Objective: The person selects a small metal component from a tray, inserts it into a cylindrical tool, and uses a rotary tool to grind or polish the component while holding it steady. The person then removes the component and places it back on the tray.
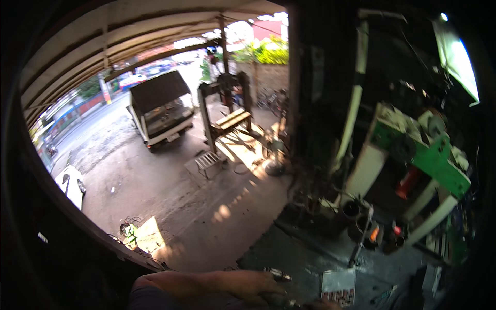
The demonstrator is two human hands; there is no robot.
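My left forearm stretches across the lower edge, and my left hand [261,287] is over the dark worktop, its fingers blurred and lost in shadow. Just beyond it lies a small shiny metal piece [277,274]; I cannot make out whether the hand touches it. Only a sliver of my right hand [330,305] shows at the bottom edge, with its fingers hidden. Beside that hand sits a case with a pale lid [339,280], with rows of small pieces in its near part. What either hand holds, if anything, is not visible.
On the right stands a green and white press frame [439,160] with a red cylinder [408,182]. Dark cans [352,208] stand on the dark worktop [305,248]. Outside are another press [227,111], a slatted stool [208,161] and a truck [163,111].
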